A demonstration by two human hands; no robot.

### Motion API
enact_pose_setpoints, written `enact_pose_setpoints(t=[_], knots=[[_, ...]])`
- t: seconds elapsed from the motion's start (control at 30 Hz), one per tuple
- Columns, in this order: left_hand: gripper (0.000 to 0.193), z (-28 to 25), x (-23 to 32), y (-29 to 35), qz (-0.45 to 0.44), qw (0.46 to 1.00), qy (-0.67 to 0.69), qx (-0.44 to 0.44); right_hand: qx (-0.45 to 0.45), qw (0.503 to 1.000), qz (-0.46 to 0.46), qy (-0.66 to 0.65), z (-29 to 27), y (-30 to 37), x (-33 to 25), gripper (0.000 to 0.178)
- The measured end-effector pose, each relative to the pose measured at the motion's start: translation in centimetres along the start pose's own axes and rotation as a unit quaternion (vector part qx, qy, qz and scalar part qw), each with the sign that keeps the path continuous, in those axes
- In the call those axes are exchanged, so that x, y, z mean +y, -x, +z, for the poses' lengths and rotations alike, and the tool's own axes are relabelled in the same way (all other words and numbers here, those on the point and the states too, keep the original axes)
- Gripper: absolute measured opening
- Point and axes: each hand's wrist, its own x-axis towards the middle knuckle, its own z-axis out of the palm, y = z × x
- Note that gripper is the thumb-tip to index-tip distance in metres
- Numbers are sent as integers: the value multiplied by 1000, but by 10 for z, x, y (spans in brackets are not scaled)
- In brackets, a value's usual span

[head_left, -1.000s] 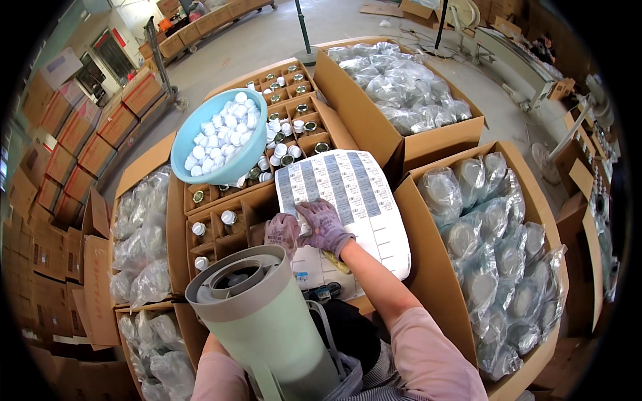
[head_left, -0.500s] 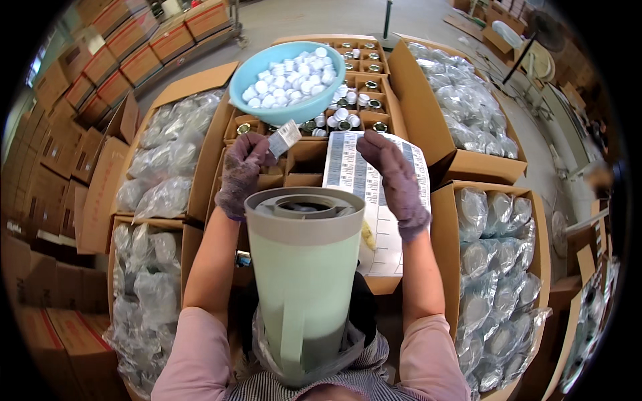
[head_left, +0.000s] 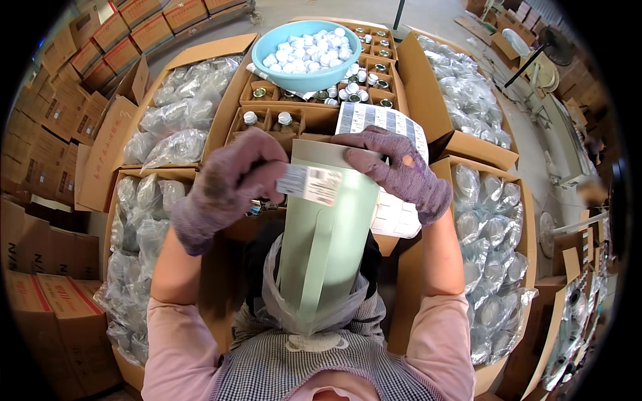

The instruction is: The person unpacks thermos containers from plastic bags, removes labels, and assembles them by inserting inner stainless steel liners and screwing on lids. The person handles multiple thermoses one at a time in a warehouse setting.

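Pinching a label is the left hand; the right hand, partly open, touches a green jug.

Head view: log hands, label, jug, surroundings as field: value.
left_hand: gloved, pinching label by one end
right_hand: gloved, laid over the jug's top end
label: printed, in front of jug's upper side; stuck or not, cannot tell
jug: pale green, handle toward wearer, lower end in clear bag
label_sheet: behind jug, partly hidden
basin: light blue, holds white caps
right_box: bagged items
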Motion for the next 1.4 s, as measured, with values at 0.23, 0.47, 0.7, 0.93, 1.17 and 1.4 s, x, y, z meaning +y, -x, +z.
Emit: enact_pose_setpoints(t=[0.23,0.47,0.7,0.93,1.17,1.4], knots=[[9,24,3,3,-32,997,-58,-44,-13,998,35,-56,3,11,-2,40],[10,27,2,4,-68,994,-82,-37,-36,999,6,-26,3,14,-8,56],[9,26,1,3,-82,992,-84,-39,-54,998,7,41,2,12,-10,65],[9,25,-1,2,-83,993,-74,-43,-54,996,-8,76,3,11,-4,64],[9,25,3,3,-87,991,-97,-38,-62,995,-13,73,1,10,-4,62],[8,29,-4,7,-23,987,-160,0,-59,996,-9,72,2,9,-7,59]])
